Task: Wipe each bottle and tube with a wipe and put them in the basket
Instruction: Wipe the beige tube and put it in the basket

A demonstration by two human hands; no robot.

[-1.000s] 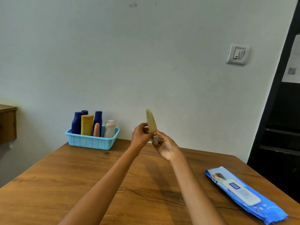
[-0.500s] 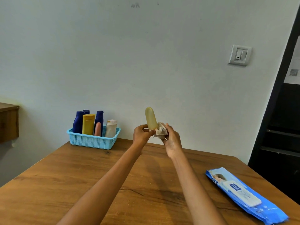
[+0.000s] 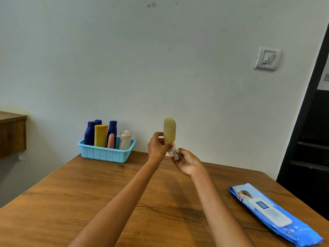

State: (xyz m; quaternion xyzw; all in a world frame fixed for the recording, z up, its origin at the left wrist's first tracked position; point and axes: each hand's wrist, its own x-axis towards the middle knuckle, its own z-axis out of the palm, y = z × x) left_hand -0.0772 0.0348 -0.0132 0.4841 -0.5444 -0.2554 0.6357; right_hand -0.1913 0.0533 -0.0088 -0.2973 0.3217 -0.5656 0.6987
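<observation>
Both hands are raised above the wooden bench (image 3: 89,202), out past its middle, with a pale yellow tube (image 3: 169,130) between them. The tube stands upright, its long axis vertical and its rounded end pointing straight up toward the wall; its lower end is hidden among the fingers. The left hand (image 3: 157,148) has its grip pinching the tube near the bottom, thumb and fingertips curled against its left side. The right hand (image 3: 187,162) sits just below and to the right, palm turned up, its grip closed round a crumpled white wipe (image 3: 173,151) that is bunched against the tube's lower end. Whether the wipe wraps fully round the base cannot be told.

At the far left of the bench, close to the wall, stands a light blue basket (image 3: 105,155) with perforated sides. Inside it, all upright, are a dark blue bottle (image 3: 89,132), a second dark blue bottle (image 3: 112,129), and the cap of a third one (image 3: 98,122) showing behind them, a yellow tube (image 3: 100,135) resting on its cap, a small pink tube (image 3: 111,140) and a whitish bottle (image 3: 125,139) at the right end.

On the near right of the bench lies a flat blue pack of wipes (image 3: 274,214), its long axis running diagonally from far left to near right, white flap on top. It lies well apart from the hands. A white light switch (image 3: 267,58) is set on the wall at the upper right.
</observation>
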